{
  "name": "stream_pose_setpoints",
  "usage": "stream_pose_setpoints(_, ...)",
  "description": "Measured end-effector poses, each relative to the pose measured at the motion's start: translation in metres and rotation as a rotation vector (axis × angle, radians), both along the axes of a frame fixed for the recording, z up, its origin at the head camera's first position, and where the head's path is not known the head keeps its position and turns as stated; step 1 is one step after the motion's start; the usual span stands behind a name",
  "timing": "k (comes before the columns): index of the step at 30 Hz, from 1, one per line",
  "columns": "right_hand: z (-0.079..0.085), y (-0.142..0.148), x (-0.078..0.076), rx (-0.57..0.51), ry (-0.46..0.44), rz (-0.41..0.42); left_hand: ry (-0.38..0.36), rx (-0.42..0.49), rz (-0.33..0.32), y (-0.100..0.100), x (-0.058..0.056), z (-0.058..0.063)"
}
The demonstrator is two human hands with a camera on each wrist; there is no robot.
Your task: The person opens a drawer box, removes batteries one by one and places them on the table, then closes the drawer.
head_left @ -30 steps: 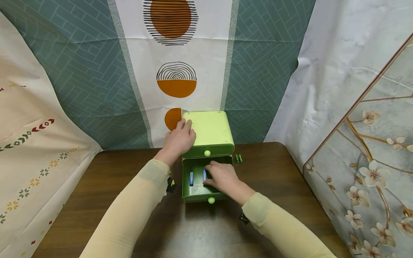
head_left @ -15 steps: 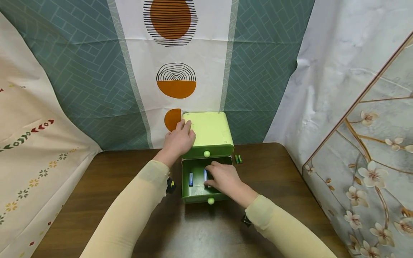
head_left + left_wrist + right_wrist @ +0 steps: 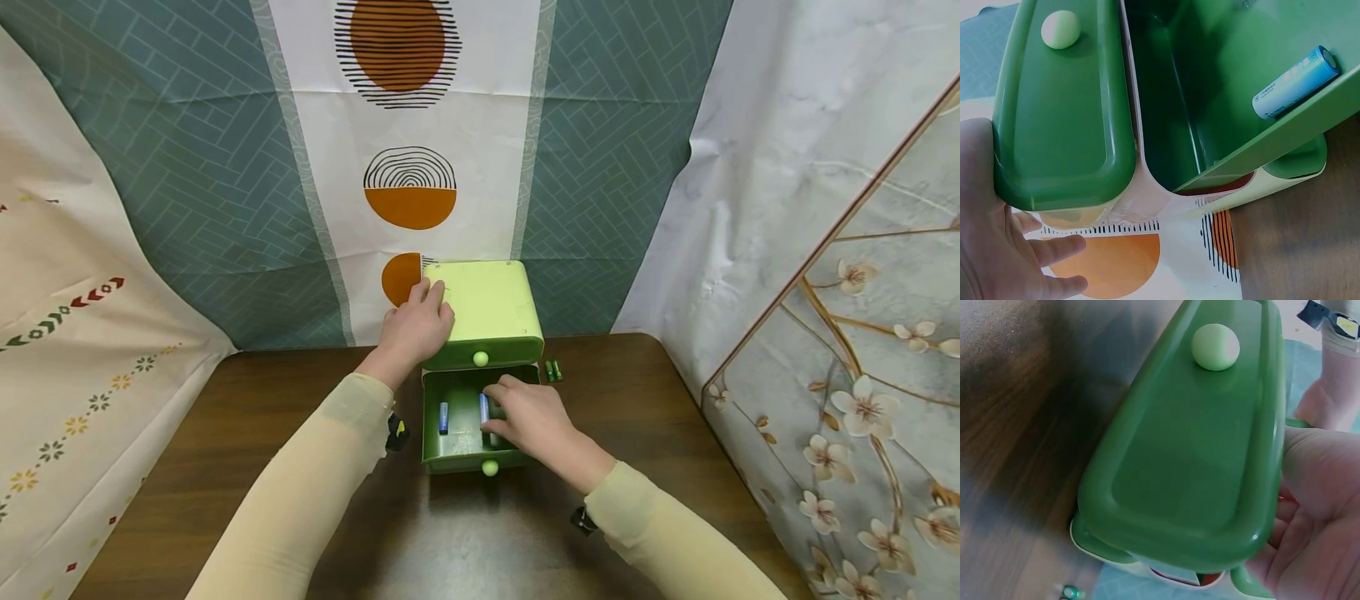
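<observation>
A small light-green cabinet (image 3: 487, 300) with green drawers stands against the back cloth. Its lower drawer (image 3: 457, 457) is pulled out, while the upper drawer (image 3: 513, 352) is closed. My left hand (image 3: 417, 323) rests on the top left edge of the cabinet, its fingers extended in the left wrist view. Inside the lower drawer, my right hand (image 3: 528, 415) pinches a blue battery (image 3: 483, 410) between thumb and fingers. Another blue battery (image 3: 443, 418) lies at the drawer's left side, close to the wall in the left wrist view. The drawer front hides the right fingertips in the right wrist view.
Two green batteries (image 3: 553, 371) lie on the brown wooden table (image 3: 622, 400) right of the cabinet. Patterned cloths (image 3: 615, 167) hang behind and on both sides. A pale round knob (image 3: 490, 467) sticks out from the lower drawer's front.
My right hand has shifted slightly right inside the drawer, with the pinched blue battery moving along. The left hand keeps its place on the cabinet.
</observation>
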State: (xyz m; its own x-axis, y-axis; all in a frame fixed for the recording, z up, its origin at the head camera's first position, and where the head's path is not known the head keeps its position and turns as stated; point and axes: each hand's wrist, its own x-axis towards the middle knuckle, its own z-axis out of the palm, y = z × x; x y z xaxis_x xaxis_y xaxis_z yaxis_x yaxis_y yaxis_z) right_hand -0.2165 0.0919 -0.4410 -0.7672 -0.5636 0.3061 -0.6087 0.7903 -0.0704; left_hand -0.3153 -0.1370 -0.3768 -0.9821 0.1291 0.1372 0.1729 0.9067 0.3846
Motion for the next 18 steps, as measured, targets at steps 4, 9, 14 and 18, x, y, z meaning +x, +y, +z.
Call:
stream_pose_setpoints(4, 0.002, 0.006, 0.002, -0.019, 0.023, 0.004, -0.009, -0.001, 0.000, 0.000, 0.000, 0.001)
stream_pose_setpoints(9, 0.005, 0.013, 0.004, -0.038, 0.035, -0.004, -0.007, 0.005, -0.002, 0.001, 0.000, 0.001)
stream_pose_setpoints(14, 0.007, 0.021, 0.006, -0.041, 0.018, -0.028, -0.001, 0.004, -0.007, 0.001, 0.002, 0.002)
stream_pose_setpoints(18, 0.008, 0.027, 0.006, -0.041, 0.016, -0.054, 0.003, -0.001, -0.006, 0.001, 0.004, 0.004)
